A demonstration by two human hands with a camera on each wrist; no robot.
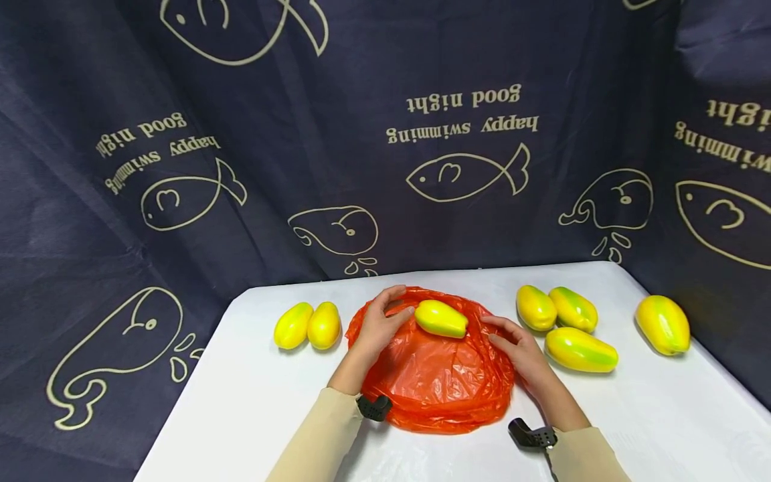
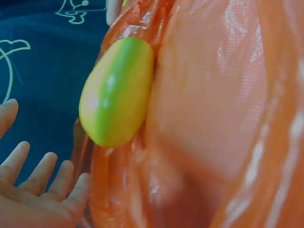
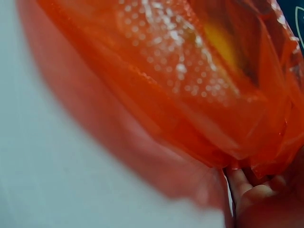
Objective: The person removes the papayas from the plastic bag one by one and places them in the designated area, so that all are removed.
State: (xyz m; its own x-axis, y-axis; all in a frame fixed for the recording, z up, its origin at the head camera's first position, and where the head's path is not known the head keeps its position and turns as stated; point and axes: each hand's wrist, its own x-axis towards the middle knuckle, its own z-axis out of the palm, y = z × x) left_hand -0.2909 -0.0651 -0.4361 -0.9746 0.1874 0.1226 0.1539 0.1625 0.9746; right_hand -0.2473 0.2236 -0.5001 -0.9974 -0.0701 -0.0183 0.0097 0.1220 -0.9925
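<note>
A red plastic bag (image 1: pixel 436 375) lies spread on the white table, its mouth facing up. One yellow papaya with a green streak (image 1: pixel 442 318) rests at the far side of the bag; it appears large in the left wrist view (image 2: pixel 116 92). At the bag's left side is my left hand (image 1: pixel 376 331), its fingers spread and apart from the papaya. My right hand (image 1: pixel 523 351) pinches the bag's right rim. In the right wrist view, the fingertips (image 3: pixel 240 183) are bent against the red film, which hides part of them.
Two papayas (image 1: pixel 324 326) lie left of the bag. Three more papayas (image 1: pixel 581 349) are grouped to its right, and a single papaya (image 1: pixel 662 325) lies near the table's right edge. Behind the white table (image 1: pixel 241 402) hangs a dark printed cloth (image 1: pixel 337 134).
</note>
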